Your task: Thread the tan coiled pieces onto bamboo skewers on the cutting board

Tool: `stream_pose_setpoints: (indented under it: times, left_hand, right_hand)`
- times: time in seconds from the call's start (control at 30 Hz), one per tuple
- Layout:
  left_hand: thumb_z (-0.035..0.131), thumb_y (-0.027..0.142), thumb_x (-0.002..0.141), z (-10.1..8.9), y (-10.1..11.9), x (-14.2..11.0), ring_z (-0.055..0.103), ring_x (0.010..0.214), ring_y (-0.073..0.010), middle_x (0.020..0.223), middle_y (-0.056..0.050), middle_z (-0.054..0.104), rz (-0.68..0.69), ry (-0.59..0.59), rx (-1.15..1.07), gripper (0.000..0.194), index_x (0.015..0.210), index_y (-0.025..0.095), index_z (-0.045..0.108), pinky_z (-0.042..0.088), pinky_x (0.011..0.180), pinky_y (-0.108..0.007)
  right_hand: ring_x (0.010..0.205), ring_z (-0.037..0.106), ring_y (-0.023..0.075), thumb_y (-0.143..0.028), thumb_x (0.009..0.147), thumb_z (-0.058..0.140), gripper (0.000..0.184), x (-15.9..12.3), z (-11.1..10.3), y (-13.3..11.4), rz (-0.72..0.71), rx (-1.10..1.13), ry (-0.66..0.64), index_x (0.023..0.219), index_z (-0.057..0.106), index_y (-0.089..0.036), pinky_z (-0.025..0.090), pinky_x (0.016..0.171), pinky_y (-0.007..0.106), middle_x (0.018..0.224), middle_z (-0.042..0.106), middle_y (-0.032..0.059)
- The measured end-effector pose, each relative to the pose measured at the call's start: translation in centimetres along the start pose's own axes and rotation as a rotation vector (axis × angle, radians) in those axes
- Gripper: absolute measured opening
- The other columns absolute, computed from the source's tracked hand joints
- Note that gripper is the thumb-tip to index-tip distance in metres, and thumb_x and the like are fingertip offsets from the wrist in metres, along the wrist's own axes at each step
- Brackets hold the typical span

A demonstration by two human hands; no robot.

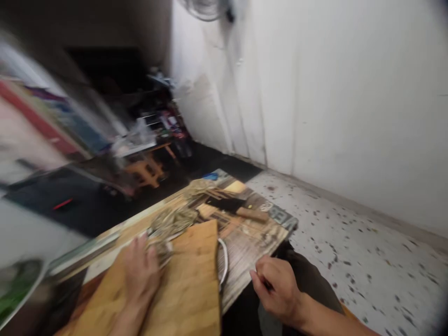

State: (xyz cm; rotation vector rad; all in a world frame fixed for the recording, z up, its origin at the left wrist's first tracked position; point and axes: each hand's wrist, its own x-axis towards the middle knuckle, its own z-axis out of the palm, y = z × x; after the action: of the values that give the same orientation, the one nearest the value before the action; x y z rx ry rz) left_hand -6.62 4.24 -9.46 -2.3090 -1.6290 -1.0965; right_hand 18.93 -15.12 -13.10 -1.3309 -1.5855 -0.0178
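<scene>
My left hand (142, 270) lies on a wooden cutting board (196, 275), fingers stretched forward and blurred by motion. Close by its fingertips and thumb is a clump of dry, tan strands (161, 249); whether the fingers touch it I cannot tell. Off the table's near right edge, my right hand (276, 289) is closed in a fist, and nothing shows in it. A cleaver (227, 204) with a dark blade and wooden handle rests on the patterned table (252, 245), beyond the board. More dry strands (175, 219) are heaped behind the board.
A white curved loop (224, 261) shows at the board's right edge. Something blue (211, 176) lies at the table's far corner. A bowl with green leaves (16, 289) is at lower left. An orange stool (145, 170) stands beyond, and a white wall (350, 116) rises to the right.
</scene>
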Motion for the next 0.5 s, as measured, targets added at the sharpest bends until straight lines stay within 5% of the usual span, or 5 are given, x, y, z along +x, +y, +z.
stream_pose_setpoints:
  times: [0.07,0.2,0.33,0.5]
  left_hand:
    - [0.03,0.04,0.091,-1.2,-2.2,-0.9,0.031,0.132,-0.0264,0.139,-0.013,0.04,0.0,0.029,0.01,0.048,0.132,0.018,0.041,0.024,0.11,-0.05]
    - [0.038,0.039,0.088,-1.0,-1.8,-1.1,0.032,0.131,-0.0269,0.141,-0.016,0.037,-0.014,0.028,0.003,0.052,0.134,0.015,0.038,0.028,0.107,-0.049]
    - [0.042,0.036,0.086,-1.0,-1.2,-1.0,0.034,0.131,-0.027,0.139,-0.016,0.04,-0.026,0.029,-0.024,0.05,0.132,0.016,0.04,0.03,0.105,-0.049]
    - [0.039,0.034,0.088,-1.2,-1.9,-1.0,0.034,0.131,-0.0249,0.139,-0.014,0.04,-0.087,0.036,-0.083,0.047,0.132,0.018,0.04,0.027,0.107,-0.047]
  right_hand:
    - [0.062,0.048,0.0128,-0.022,0.089,0.041,0.021,4.3,1.7,-2.1,-0.073,-0.02,-0.169,0.07,0.049,-0.018,0.033,0.056,0.026,0.068,0.053,0.0018]
    - [0.083,0.052,0.0193,-0.023,0.085,0.05,0.012,9.6,7.4,-5.2,-0.217,-0.226,-0.501,0.093,0.057,-0.018,0.04,0.067,0.03,0.092,0.058,0.0064]
    - [0.083,0.054,0.0237,-0.019,0.084,0.05,0.014,11.5,12.1,-5.7,-0.267,-0.402,-0.722,0.091,0.06,-0.013,0.043,0.066,0.034,0.088,0.06,0.0104]
    - [0.077,0.059,0.0241,-0.008,0.081,0.046,0.018,12.5,14.0,-5.6,-0.206,-0.503,-0.838,0.092,0.06,-0.01,0.043,0.058,0.031,0.086,0.062,0.0146]
